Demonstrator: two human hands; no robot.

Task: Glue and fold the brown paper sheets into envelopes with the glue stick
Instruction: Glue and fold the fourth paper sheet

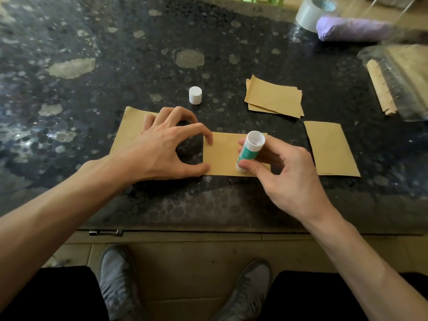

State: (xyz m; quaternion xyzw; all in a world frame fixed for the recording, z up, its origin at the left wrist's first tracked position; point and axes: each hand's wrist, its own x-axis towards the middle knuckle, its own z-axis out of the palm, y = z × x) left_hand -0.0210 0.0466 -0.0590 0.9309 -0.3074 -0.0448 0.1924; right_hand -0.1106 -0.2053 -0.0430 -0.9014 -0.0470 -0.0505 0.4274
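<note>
one glue stick [249, 151] between right fingers [254, 169]

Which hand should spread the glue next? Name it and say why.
Right. The right hand grips the glue stick, its lower end on the brown sheet. The left hand holds that sheet's edge down with thumb and forefinger.

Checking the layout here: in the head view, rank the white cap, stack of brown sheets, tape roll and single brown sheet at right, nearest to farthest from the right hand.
1. Single brown sheet, just right of the right hand.
2. Stack of brown sheets, behind the hand.
3. White cap, back left.
4. Tape roll, far back right.
</note>
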